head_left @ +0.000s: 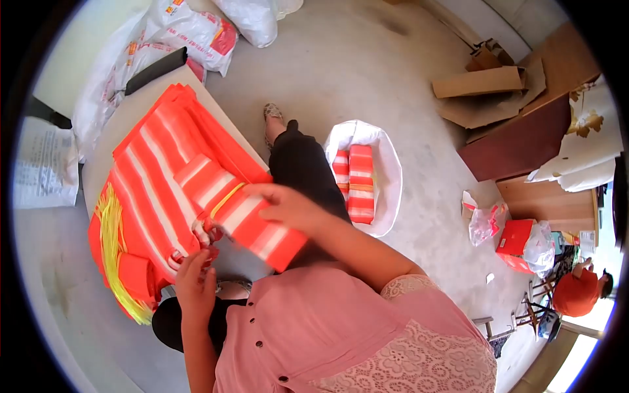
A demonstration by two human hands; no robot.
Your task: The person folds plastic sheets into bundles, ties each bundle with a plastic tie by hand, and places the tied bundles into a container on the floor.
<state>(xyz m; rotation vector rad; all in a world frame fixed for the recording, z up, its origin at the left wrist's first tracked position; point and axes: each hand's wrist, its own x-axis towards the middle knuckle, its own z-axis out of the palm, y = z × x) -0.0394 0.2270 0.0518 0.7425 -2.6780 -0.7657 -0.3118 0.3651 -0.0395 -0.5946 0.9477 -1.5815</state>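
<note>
My right hand (283, 208) grips a folded bundle of red-and-white striped plastic bags (265, 229), its fingers over the upper face. A yellow tie (227, 199) crosses the bundle. My left hand (194, 283) is below it, by the twisted red-and-white ends (204, 232) at the stack's edge; its fingers are apart, and I see nothing clearly held. Under the bundle lies a larger stack of striped bags (147, 167) on a board-like surface (219, 111). Loose yellow strips (114, 252) lie over its left side.
A white sack (390, 183) right of my leg holds tied striped bundles (361, 190). White printed bags (183, 33) are piled at upper left. Cardboard (481, 85), a red box (515, 241) and plastic bags stand at right. A person in an orange top (575, 293) is at far right.
</note>
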